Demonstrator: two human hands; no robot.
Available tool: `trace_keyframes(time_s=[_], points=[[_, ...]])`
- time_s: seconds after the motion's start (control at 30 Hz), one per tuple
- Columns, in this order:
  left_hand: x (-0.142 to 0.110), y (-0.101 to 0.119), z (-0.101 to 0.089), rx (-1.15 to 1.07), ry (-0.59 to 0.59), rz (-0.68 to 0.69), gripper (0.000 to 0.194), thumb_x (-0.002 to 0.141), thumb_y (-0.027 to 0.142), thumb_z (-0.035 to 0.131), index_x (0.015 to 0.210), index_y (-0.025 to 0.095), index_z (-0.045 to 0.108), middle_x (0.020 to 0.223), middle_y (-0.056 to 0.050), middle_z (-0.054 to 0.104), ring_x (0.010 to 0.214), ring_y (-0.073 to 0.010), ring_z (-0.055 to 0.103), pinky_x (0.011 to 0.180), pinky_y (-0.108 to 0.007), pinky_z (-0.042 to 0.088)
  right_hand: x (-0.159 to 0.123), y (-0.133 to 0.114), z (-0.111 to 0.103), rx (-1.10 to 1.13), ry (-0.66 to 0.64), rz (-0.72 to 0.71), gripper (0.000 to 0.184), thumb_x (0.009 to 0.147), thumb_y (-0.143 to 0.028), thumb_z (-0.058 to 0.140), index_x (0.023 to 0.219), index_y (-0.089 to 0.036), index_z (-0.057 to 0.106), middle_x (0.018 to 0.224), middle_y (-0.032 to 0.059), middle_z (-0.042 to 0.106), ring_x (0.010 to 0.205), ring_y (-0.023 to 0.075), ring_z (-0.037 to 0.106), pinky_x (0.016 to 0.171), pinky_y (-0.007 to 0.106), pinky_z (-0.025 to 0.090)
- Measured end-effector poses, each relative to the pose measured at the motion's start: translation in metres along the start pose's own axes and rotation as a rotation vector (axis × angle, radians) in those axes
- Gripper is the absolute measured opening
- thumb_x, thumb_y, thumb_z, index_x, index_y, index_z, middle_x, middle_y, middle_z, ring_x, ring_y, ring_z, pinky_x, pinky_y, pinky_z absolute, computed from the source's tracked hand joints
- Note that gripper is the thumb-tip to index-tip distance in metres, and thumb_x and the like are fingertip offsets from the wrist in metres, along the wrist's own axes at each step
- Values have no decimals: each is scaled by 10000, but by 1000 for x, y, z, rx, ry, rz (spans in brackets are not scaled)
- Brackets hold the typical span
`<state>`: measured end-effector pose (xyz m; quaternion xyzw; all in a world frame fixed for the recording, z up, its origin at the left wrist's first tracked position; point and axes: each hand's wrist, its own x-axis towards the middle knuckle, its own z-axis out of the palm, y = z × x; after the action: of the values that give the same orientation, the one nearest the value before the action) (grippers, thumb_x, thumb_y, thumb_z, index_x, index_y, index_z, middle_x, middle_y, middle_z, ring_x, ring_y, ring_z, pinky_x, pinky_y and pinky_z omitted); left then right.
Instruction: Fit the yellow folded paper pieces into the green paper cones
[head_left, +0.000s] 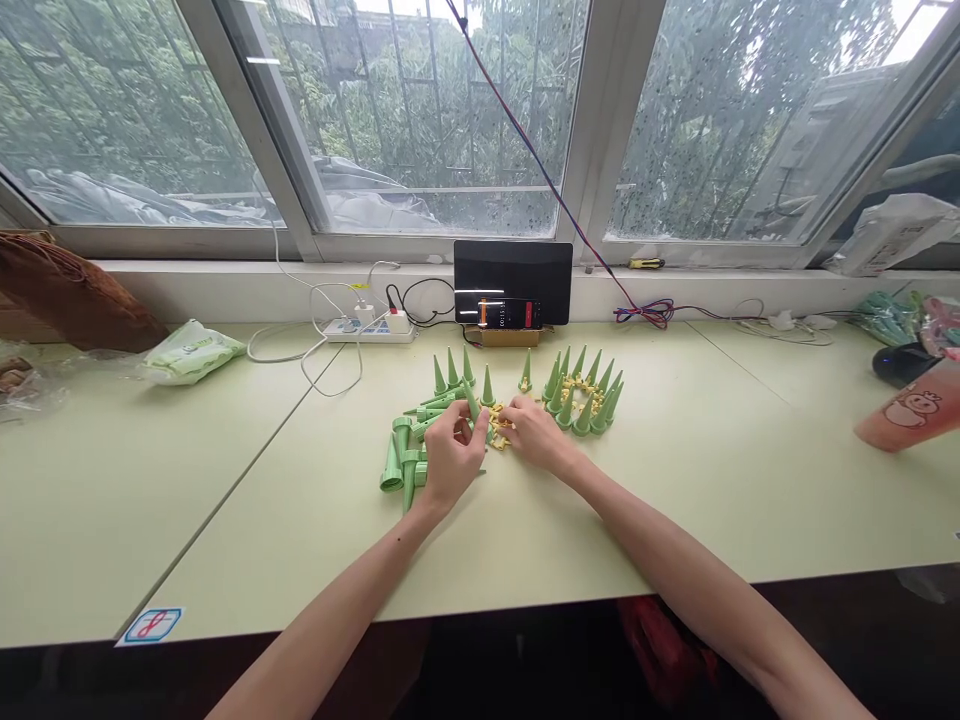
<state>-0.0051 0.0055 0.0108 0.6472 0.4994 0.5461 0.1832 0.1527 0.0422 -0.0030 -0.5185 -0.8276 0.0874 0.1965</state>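
My left hand [452,455] is closed round a green plastic cone spike [470,400], its tip pointing up. Close beside it, my right hand [534,430] reaches into a small heap of yellow plastic pieces [496,412] with its fingers bent together; whatever they pinch is hidden. Several green cone spikes [391,465] lie in a loose pile left of and partly behind my left hand. More cones [451,370] stand upright behind the hands. To the right, a ring of upright cones [598,415] surrounds other yellow pieces [577,384].
A phone showing a timer [510,315] leans on a black tablet [513,262] at the back. A power strip [367,330] with white cables sits left of it. A green packet [193,352] lies at left, and a pink cup [911,405] lies tilted at right.
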Motion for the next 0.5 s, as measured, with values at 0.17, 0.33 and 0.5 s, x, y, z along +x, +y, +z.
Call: trace_keyframes(time_s=[0.17, 0.33, 0.5], points=[[-1, 1, 0, -11, -13, 4, 203, 892, 379, 612, 830, 186, 599, 565, 51, 436, 472, -89, 348, 467, -235, 302, 2, -3, 2, -105, 0, -19, 126, 960, -192, 576, 901, -130, 668, 927, 110, 593, 862, 206, 561, 660, 277, 387], [-1, 1, 1, -25, -24, 7, 209, 889, 383, 616, 819, 188, 587, 582, 52, 415, 475, -89, 361, 469, -236, 307, 1, -4, 3, -146, 12, -39, 198, 987, -181, 514, 854, -132, 653, 909, 121, 593, 833, 208, 558, 634, 282, 381], [-1, 1, 0, -8, -32, 3, 214, 897, 393, 605, 827, 192, 589, 573, 54, 413, 474, -94, 364, 472, -239, 313, -1, -4, -1, -139, 68, -39, 181, 990, -190, 509, 861, -143, 628, 911, 120, 601, 833, 214, 561, 604, 276, 375]])
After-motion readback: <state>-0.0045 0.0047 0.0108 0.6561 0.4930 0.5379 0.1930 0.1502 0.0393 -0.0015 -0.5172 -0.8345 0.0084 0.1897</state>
